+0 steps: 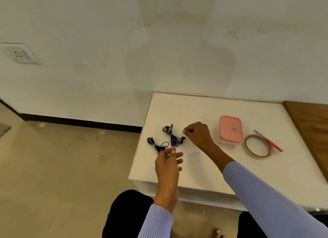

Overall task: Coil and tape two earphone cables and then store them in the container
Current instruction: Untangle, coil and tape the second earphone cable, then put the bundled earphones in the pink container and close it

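Two black earphone cables lie bundled on the white table (195, 166). One bundle (173, 135) is further back and the other (156, 144) lies nearer the table's left edge. My left hand (168, 164) hovers just in front of the nearer bundle, its fingers loosely spread and holding nothing. My right hand (197, 135) sits right of the far bundle with its fingers curled and thumb against the index finger; nothing shows in it. The pink container (230, 129) stands lidded to the right of that hand.
A roll of clear tape (257, 145) lies right of the container, with red-handled scissors (269, 142) beside it. A wooden surface (312, 127) adjoins the table's right side. Bare floor lies to the left, and the wall stands behind.
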